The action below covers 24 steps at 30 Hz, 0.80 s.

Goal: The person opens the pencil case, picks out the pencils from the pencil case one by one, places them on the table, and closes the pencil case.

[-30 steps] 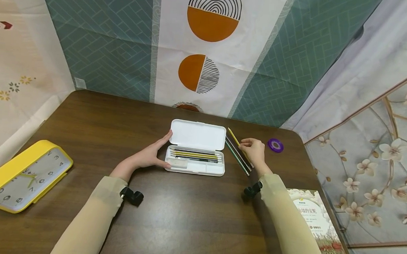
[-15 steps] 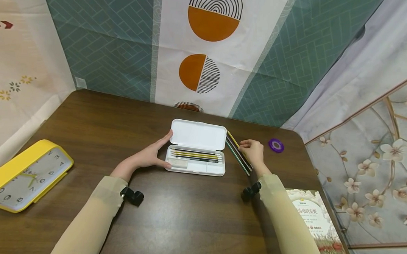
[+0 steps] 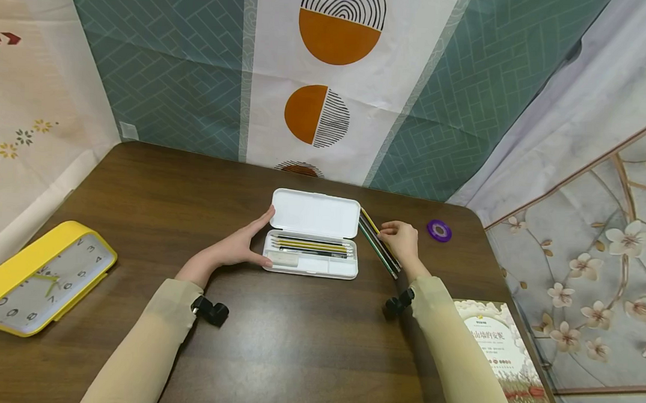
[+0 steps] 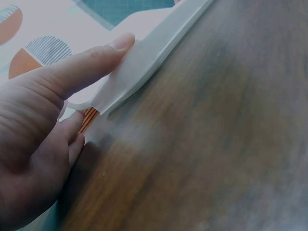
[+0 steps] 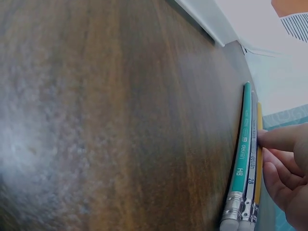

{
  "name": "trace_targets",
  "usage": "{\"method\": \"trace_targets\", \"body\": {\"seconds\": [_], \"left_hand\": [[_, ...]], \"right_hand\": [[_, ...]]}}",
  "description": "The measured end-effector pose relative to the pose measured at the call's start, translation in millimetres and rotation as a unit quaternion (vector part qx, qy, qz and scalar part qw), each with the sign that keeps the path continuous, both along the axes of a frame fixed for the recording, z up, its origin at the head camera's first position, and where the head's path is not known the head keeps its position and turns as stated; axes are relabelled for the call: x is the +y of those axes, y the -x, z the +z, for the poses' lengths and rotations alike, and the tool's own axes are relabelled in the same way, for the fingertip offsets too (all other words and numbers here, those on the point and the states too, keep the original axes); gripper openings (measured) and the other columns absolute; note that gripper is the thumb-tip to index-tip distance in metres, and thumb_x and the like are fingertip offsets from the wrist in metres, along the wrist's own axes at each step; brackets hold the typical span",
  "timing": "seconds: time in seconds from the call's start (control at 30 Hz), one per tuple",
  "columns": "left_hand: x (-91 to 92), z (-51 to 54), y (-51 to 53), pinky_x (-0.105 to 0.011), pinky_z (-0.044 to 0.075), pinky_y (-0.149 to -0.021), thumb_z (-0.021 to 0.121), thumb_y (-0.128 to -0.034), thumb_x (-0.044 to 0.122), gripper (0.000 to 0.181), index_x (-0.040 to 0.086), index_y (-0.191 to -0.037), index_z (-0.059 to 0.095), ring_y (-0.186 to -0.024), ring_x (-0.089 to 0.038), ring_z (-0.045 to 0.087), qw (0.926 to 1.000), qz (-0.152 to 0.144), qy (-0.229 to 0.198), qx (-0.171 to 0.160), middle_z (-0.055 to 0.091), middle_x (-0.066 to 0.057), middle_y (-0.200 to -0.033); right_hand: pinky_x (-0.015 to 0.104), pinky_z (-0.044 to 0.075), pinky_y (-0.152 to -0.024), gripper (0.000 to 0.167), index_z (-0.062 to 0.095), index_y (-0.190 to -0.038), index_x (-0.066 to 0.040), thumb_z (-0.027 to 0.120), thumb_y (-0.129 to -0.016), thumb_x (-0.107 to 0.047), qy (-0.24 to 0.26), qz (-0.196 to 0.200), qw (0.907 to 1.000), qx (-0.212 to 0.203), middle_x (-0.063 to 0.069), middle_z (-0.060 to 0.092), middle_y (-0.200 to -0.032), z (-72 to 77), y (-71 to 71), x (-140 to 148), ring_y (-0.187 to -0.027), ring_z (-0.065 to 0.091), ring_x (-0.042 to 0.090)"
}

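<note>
Pencils (image 3: pixel 376 248): three loose ones lie side by side on the table (image 3: pixel 306 345), just right of the white pencil case (image 3: pixel 339 268), rubber-tipped ends towards the person.
Order from the left: green pencil (image 5: pixel 244 139), middle pencil (image 5: pixel 253 144) (marked 2B), yellow pencil (image 5: pixel 258 175); they touch or very nearly touch.
Right hand (image 3: pixel 402 238): thumb and fingertips draw together on the yellow pencil in what looks like a pinch (how firm, I cannot tell); the other two pencils are outside the grip.
Left hand (image 3: pixel 237 243): thumb and forefinger spread wide at the left end of the pencil case, thumb at the near corner, forefinger by the lid (image 3: pixel 316 213), neither curled round it.
Pencil case contents: stored pencils (image 3: pixel 310 245) lie lengthwise, with an eraser (image 3: pixel 284 259) below them at the left.
Step in hand: seemingly squaring the yellow pencil up against its neighbours.
Doing it well: press sideways rather than down, since round or near-round barrels could roll apart; line up the rubber-tipped ends before gathering all three.
Steadying: light contact from the left hand should be enough (a hard push might shift the pencil case into the pencils).
</note>
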<state>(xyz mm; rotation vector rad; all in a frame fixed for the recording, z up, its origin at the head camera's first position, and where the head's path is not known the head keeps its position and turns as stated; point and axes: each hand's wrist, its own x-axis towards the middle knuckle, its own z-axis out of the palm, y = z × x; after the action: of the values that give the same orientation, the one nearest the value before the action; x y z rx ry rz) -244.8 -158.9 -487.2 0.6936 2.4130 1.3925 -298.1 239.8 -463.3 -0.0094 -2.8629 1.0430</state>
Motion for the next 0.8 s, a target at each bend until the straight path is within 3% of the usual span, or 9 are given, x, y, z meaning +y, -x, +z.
{"method": "trace_targets", "body": {"seconds": [0.53, 0.8], "left_hand": [[-0.2, 1.5, -0.9, -0.055, 0.011, -0.119, 0.088, -0.0718, 0.030, 0.125, 0.021, -0.159, -0.001, -0.153, -0.027, -0.001, 1.0000, -0.002, -0.003, 0.002, -0.007, 0.000, -0.166], [-0.3, 1.1, -1.1, -0.055, 0.010, -0.119, 0.088, -0.0723, 0.030, 0.124, 0.022, -0.159, -0.001, -0.153, -0.027, -0.001, 1.0000, -0.002, 0.001, 0.001, -0.007, 0.000, -0.166]], "right_hand": [[0.044, 0.054, -0.086, 0.028, 0.071, -0.107, 0.006, 0.077, -0.082, -0.007, -0.002, 0.014, 0.9998, 0.017, 0.020, 0.074, -0.097, 5.1, -0.2, 2.3, -0.089, 0.073, 0.033], [0.042, 0.056, -0.081, 0.029, 0.070, -0.110, 0.006, 0.076, -0.083, -0.004, 0.056, 0.031, 0.9945, 0.084, 0.021, 0.074, -0.097, 21.9, 0.7, -3.9, -0.089, 0.072, 0.035]]}}
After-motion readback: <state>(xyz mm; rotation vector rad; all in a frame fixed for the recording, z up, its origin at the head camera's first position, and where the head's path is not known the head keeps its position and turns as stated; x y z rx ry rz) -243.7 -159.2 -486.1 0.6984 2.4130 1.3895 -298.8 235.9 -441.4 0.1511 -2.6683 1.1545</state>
